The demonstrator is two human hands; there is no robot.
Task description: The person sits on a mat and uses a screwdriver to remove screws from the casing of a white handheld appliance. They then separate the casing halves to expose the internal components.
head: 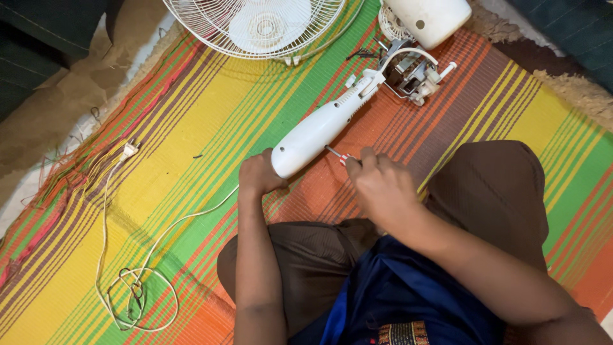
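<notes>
Item: white fan stand neck [322, 124], lying slantwise on the striped mat [211, 115]. Your left hand [258, 174] curls closed against its lower end. Your right hand [378, 185], just beside, grips a screwdriver [337, 154], tip toward that end. Exposed motor [412, 70] at the far end.

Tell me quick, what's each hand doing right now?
Left hand: closed against the end of the white fan neck.
Right hand: closed on a small screwdriver.
</notes>
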